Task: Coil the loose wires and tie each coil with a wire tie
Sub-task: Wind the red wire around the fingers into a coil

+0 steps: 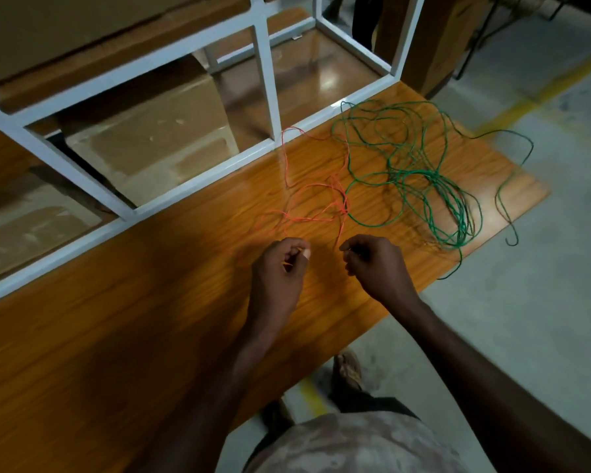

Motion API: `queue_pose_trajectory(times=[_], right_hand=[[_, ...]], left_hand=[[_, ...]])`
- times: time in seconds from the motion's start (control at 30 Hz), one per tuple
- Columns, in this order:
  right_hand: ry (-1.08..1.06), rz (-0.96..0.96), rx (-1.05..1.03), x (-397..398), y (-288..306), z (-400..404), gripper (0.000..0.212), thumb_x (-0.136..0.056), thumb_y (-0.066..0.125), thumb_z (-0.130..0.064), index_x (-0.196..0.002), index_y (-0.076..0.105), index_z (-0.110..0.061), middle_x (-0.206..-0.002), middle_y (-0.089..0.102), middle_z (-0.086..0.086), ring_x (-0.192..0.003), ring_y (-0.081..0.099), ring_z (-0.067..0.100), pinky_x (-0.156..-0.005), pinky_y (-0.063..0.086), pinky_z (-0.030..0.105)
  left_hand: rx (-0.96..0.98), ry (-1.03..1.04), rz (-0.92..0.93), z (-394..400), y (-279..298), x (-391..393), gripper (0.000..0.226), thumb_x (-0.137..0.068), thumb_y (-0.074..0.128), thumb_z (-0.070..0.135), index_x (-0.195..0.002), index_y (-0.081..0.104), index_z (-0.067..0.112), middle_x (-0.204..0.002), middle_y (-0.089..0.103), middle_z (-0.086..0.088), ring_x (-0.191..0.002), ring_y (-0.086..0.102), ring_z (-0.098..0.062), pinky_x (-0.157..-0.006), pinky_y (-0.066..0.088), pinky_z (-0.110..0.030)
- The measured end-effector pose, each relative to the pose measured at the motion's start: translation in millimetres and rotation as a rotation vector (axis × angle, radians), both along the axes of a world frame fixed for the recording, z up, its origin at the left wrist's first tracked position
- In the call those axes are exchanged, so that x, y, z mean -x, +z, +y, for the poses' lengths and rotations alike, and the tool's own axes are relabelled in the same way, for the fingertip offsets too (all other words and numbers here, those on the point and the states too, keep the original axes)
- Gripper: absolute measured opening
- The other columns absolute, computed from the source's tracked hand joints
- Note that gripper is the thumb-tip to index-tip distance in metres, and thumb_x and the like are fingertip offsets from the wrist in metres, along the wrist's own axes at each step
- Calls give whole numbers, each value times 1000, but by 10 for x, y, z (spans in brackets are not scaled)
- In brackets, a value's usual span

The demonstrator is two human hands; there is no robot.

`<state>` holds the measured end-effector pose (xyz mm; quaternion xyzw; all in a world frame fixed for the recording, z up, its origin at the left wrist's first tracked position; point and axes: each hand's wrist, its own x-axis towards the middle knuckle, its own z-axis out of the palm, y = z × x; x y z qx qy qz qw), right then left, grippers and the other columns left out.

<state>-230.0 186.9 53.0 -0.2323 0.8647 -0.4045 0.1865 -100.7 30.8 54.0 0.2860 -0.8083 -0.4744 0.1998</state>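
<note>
Overhead, a glossy orange wooden bench (123,336) runs beside a white metal frame (263,63) with cardboard boxes (144,131) behind it, over a grey concrete floor (526,319) marked with a yellow line (543,90). Toward the bench's far right corner sprawls a tangled green wire (420,175), some strands hanging over the edge. Beside it, nearer the middle, lies a loose red wire (307,203). Its ends run into both hands: the left hand (282,268) and right hand (376,264) each have curled fingers pinching it.
</note>
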Motion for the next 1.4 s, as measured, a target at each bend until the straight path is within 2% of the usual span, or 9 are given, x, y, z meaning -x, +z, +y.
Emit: queue_pose_trajectory(times=[0.23, 0.4, 0.47, 0.57, 0.73, 0.9, 0.97, 1.13, 1.4], right_hand=[[-9, -69, -26, 654, -281, 39, 22, -93, 62, -5, -101, 77, -20, -74, 75, -6, -64, 69, 4, -53, 44, 13], [-47, -90, -10, 927, -423, -141, 26, -91, 66, -5, -111, 77, -18, -98, 78, 0, -83, 73, 17, -66, 42, 25], [-44, -102, 15, 1013, -468, -232, 33, -92, 68, -5, -122, 73, -17, -105, 76, 1, -86, 74, 17, -65, 44, 24], [-36, -102, 54, 1114, -514, -349, 39, -92, 72, -6, -129, 70, -17, -106, 74, 0, -86, 75, 17, -67, 48, 22], [16, -81, 37, 1242, -674, -454, 45, -89, 73, -5, -131, 71, -19, -101, 70, -4, -82, 76, 20, -70, 48, 27], [31, 2, 70, 1249, -765, -495, 27, -86, 83, -15, -110, 71, -18, -100, 71, -1, -74, 71, 19, -67, 50, 31], [55, 67, 54, 1234, -817, -511, 26, -84, 81, -11, -105, 71, -22, -103, 69, 5, -76, 70, 22, -72, 53, 34], [98, 104, 45, 1238, -820, -507, 26, -84, 78, -3, -93, 75, -27, -103, 68, 4, -81, 67, 19, -80, 55, 36], [372, 52, 248, 1200, -549, -148, 12, -93, 77, 0, -97, 76, -12, -101, 76, -2, -95, 72, 8, -83, 58, 31]], left_hand=[[32, 39, -66, 85, -199, 784, 23, -98, 72, 16, -117, 73, 27, -107, 67, 8, -95, 63, -4, -76, 49, -22], [68, -79, -206, -34, -451, 1271, 72, -97, 76, 22, -161, 43, 20, -160, 48, -5, -124, 64, -22, -96, 52, -23], [63, -109, -274, -58, -520, 1395, 82, -97, 76, 24, -166, 32, 23, -169, 37, -7, -142, 54, -28, -110, 52, -38], [46, -94, -312, -72, -605, 1468, 79, -96, 76, 22, -164, 37, 18, -159, 52, -13, -138, 57, -30, -110, 51, -45], [90, 28, -235, -122, -755, 1377, 34, -98, 67, 21, -130, 71, 12, -112, 74, -11, -102, 70, -27, -92, 58, -47], [134, 112, -143, -191, -662, 1293, 11, -105, 65, 16, -103, 74, 12, -83, 65, 8, -73, 56, -5, -67, 41, -14], [140, 127, -118, -212, -617, 1278, 14, -107, 63, 20, -99, 72, 14, -77, 61, 13, -67, 56, -4, -62, 39, -13], [43, 203, -106, -289, -594, 1304, 17, -108, 59, 33, -100, 70, 23, -81, 72, 6, -69, 71, -14, -60, 56, -39], [-77, 458, -109, -564, -539, 1226, 23, -111, 56, 27, -118, 71, 11, -100, 77, -9, -71, 73, -9, -51, 53, -15]])
